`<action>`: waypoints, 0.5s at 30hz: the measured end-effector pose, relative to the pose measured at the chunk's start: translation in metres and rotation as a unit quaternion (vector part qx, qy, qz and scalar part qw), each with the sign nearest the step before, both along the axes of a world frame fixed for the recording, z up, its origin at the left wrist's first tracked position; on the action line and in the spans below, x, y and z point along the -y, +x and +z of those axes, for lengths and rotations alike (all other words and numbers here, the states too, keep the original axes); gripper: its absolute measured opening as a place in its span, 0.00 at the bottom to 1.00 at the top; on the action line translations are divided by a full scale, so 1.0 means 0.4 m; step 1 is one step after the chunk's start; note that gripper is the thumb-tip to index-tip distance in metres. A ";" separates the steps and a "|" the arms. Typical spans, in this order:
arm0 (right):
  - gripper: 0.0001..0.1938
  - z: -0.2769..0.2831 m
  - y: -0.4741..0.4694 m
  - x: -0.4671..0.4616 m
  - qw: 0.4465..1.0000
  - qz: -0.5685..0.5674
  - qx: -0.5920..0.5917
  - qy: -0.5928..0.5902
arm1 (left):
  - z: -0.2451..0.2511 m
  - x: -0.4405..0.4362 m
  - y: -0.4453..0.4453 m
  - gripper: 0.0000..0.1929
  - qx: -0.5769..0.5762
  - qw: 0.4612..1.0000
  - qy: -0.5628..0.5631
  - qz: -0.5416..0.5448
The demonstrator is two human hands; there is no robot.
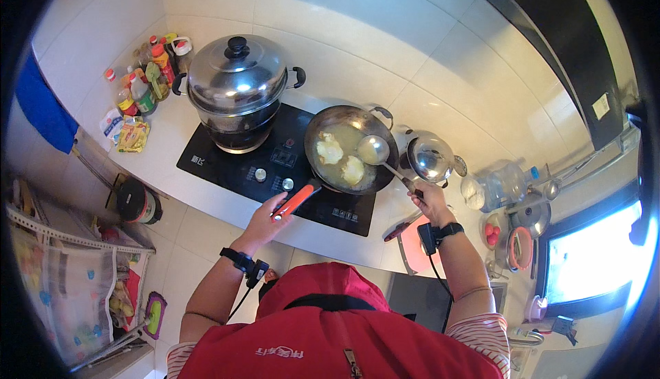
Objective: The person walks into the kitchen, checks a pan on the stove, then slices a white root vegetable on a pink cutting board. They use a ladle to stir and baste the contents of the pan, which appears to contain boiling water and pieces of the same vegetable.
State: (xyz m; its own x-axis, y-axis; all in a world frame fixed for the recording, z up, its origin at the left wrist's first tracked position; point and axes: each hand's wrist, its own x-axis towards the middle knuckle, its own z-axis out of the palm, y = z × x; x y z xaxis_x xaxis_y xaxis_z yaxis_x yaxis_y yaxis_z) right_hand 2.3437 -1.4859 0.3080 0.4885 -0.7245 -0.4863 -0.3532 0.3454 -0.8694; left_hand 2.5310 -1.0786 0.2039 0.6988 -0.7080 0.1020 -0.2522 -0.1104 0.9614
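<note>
A dark wok [379,180] sits on the right side of the black cooktop [232,175]. Two pale eggs, one at left [330,150] and one lower down [353,170], lie apart in its yellowish liquid. My left hand [268,220] is at the wok's orange handle [295,201], which runs over its palm side; whether the fingers close round it is hard to see. My right hand [429,202] grips the dark handle of a metal ladle [373,150], whose bowl rests in the wok at the right of the eggs.
A lidded steamer pot [237,77] stands on the cooktop's left. Sauce bottles [142,92] crowd the left corner. Right of the wok are a small lidded pot [432,158], a red-handled utensil [397,231], a pink board [418,245] and large plastic bottles [508,183].
</note>
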 end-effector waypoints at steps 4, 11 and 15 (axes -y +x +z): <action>0.08 0.008 -0.023 -0.020 0.997 0.027 -0.003 -0.079 | 0.033 0.023 -0.001 0.36 0.052 0.996 0.070 -0.032; 0.16 0.039 -0.059 -0.076 0.898 0.119 -0.172 -0.386 | 0.082 0.019 -0.002 0.35 -0.068 0.989 0.124 -0.045; 0.17 0.029 -0.088 -0.102 0.775 0.162 -0.189 -0.581 | 0.068 0.014 0.008 0.32 -0.077 0.992 0.088 -0.057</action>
